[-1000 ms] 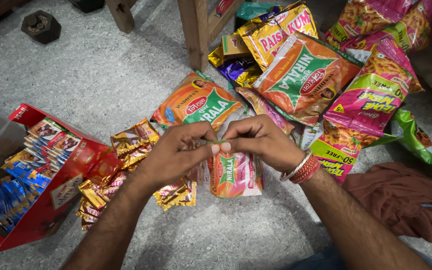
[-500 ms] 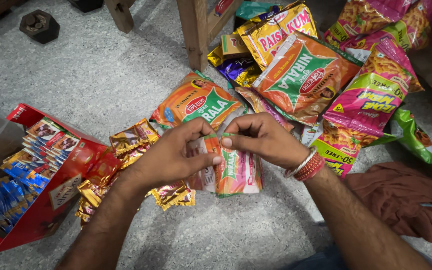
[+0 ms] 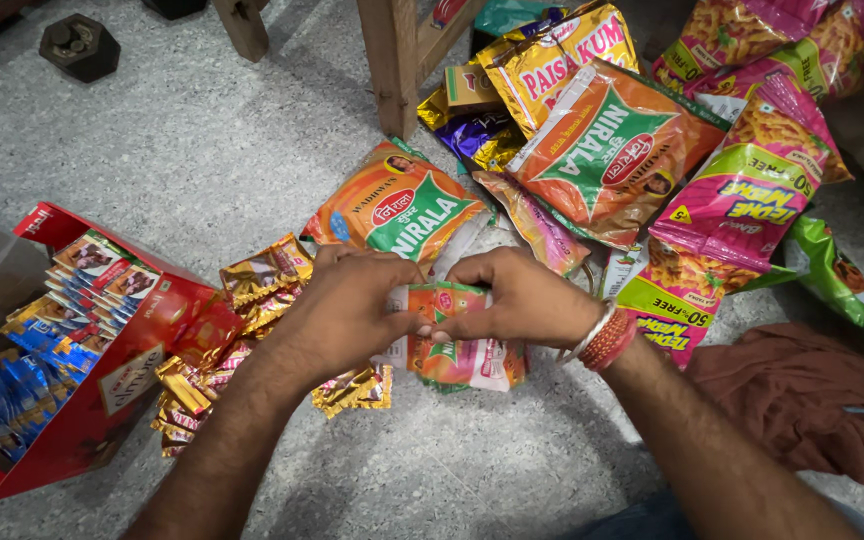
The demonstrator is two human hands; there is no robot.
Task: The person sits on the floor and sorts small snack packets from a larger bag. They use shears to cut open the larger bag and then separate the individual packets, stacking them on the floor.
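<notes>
Small orange-green sachet strip [image 3: 457, 345] mid-floor; orange-green pouches [image 3: 397, 210] behind; pink-yellow snack bags [image 3: 742, 200] far right; gold sachets [image 3: 252, 290] beside red carton [image 3: 142, 350] at left.

There is a single view, from a camera worn on the person's head, looking steeply down and slightly forward at a speckled grey stone floor [image 3: 202, 150]. It sits close: both bare forearms enter from the bottom edge and the left hand [image 3: 342, 310] and right hand [image 3: 522, 300] meet near the centre of the frame. The top edge reaches only the foot of a brown wooden furniture leg [image 3: 392, 60], upper middle. An open red cardboard box [image 3: 112, 400] is cut by the left edge, a crumpled rust-brown cloth [image 3: 792, 400] lies at lower right. No second view shares the scene
</notes>
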